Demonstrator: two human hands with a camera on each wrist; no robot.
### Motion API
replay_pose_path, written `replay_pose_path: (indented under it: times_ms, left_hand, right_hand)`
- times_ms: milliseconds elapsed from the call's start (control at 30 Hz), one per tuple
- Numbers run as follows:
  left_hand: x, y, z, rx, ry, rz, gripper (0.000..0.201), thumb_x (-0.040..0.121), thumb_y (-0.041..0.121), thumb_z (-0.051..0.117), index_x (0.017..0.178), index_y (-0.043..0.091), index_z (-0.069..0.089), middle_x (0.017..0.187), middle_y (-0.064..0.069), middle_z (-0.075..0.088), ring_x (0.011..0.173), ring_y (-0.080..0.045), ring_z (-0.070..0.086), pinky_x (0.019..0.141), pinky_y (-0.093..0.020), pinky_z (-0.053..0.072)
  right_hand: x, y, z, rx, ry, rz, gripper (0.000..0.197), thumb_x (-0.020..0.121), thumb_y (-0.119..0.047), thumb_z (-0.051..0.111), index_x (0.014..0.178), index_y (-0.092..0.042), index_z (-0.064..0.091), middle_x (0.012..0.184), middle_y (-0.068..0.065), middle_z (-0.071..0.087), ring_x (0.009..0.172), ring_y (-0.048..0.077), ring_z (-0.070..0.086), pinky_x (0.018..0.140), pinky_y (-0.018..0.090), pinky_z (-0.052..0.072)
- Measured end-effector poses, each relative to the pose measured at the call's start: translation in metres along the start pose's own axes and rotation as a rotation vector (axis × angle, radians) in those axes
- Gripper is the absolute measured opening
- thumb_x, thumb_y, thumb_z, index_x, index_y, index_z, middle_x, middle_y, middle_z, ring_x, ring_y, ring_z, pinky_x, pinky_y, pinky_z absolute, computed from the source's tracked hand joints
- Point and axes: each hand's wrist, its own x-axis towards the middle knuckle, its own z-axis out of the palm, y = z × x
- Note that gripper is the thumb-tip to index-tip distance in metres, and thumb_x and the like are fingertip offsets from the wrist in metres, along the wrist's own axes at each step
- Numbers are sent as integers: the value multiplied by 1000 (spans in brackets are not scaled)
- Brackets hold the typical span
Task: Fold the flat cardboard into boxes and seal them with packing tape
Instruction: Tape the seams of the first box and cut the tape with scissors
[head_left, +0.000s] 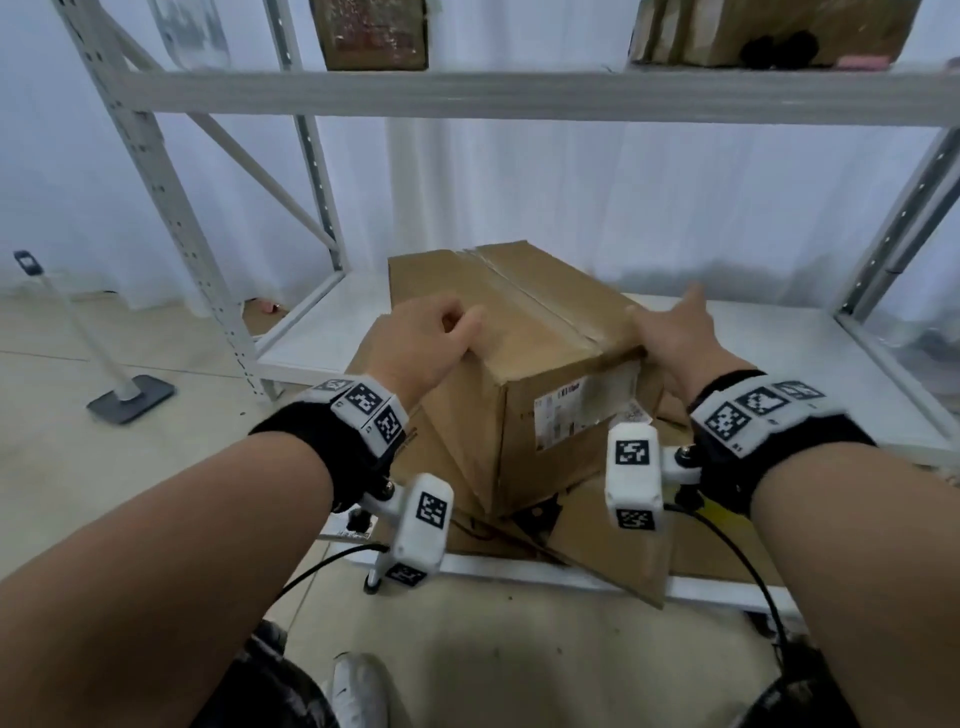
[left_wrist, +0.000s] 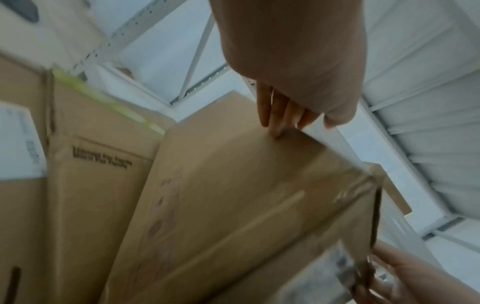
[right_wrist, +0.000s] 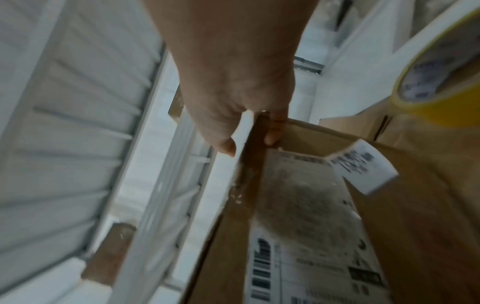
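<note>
A closed brown cardboard box (head_left: 519, 322) with tape along its top seam and a shipping label on its near side stands on flat cardboard sheets (head_left: 613, 545) on the low shelf. My left hand (head_left: 431, 332) grips the box's top left edge. In the left wrist view the fingers (left_wrist: 275, 115) lie down the box's side (left_wrist: 246, 195). My right hand (head_left: 675, 332) holds the box's right corner. In the right wrist view thumb and a finger (right_wrist: 272, 137) sit either side of that edge of the box (right_wrist: 324, 205). A yellow tape roll (right_wrist: 441, 82) lies on cardboard to the right.
The white metal rack (head_left: 519, 96) surrounds the box, with a beam above and uprights at both sides. Other boxes (head_left: 374, 31) sit on the upper shelf. A stand with a flat grey base (head_left: 130, 395) is on the floor at the left. More flat cardboard (left_wrist: 91, 164) lies left of the box.
</note>
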Motion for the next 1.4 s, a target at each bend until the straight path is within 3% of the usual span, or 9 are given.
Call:
replay_pose_path:
  times_ms: [100, 267, 467, 567, 667, 800, 967, 1133, 1400]
  left_hand:
    - [5, -12, 6, 148, -168, 127, 37, 87, 54, 57, 104, 22, 62, 104, 3, 57, 98, -14, 51, 89, -34, 45]
    - [14, -44, -5, 285, -498, 165, 103, 58, 96, 26, 147, 44, 27, 158, 1, 19, 144, -26, 14, 116, -49, 12]
    - [11, -42, -12, 549, -678, 289, 106, 69, 76, 50, 153, 29, 5, 161, -10, 6, 147, -27, 5, 118, -39, 5]
    - [7, -30, -2, 536, -436, 407, 67, 88, 50, 58, 147, 23, 38, 150, -8, 40, 134, -27, 37, 112, -34, 24]
    - [7, -5, 15, 552, -301, 479, 52, 89, 55, 49, 126, 20, 63, 126, 0, 64, 103, -19, 56, 91, -29, 39]
    - [15, -4, 20, 292, -243, 282, 50, 89, 59, 44, 107, 20, 70, 100, 5, 69, 91, -11, 60, 87, -33, 49]
    - [29, -22, 11, 391, -131, -87, 48, 95, 48, 47, 131, 17, 54, 145, -10, 40, 136, -28, 31, 111, -43, 27]
    - [51, -53, 5, 320, -65, -445, 75, 92, 54, 48, 148, 8, 27, 154, -23, 22, 145, -34, 15, 119, -42, 11]
    - [62, -80, 3, -169, 46, -593, 77, 81, 47, 68, 143, 15, 33, 141, -14, 33, 126, -33, 42, 108, -46, 36]
  right_hand:
    - [-6, 7, 17, -115, 25, 145, 102, 84, -47, 61, 154, -16, -6, 156, 21, 16, 137, 40, 31, 110, 50, 34]
    - [-16, 5, 36, -4, 60, 258, 118, 78, -53, 66, 147, -30, -27, 156, 25, 9, 137, 44, 27, 108, 56, 33]
    - [-15, 6, 34, 112, 71, 77, 91, 93, -27, 56, 153, -28, -13, 152, 11, 31, 128, 32, 44, 102, 45, 45]
    - [-18, 2, 41, 11, -21, -64, 66, 94, -20, 50, 152, -20, 19, 149, 7, 34, 127, 27, 45, 100, 35, 41]
    - [-22, 2, 48, -48, -137, -89, 57, 96, -29, 52, 149, -24, 33, 155, 7, 21, 136, 30, 35, 107, 36, 35]
    - [-19, 5, 51, -87, -211, -77, 66, 96, -39, 53, 153, -29, 21, 161, 10, -2, 146, 34, 17, 117, 43, 24]
    - [2, 5, 46, -110, -246, -28, 71, 96, -28, 52, 155, -30, 13, 163, 10, -3, 148, 30, 12, 118, 46, 24]
    - [19, -6, 49, -66, -261, 65, 76, 91, -6, 46, 153, -35, 14, 161, 8, 11, 143, 32, 29, 111, 50, 35]
    - [7, -28, 74, -519, 15, 54, 48, 97, -6, 34, 145, -10, 37, 156, 17, 17, 139, 35, 27, 111, 44, 29]
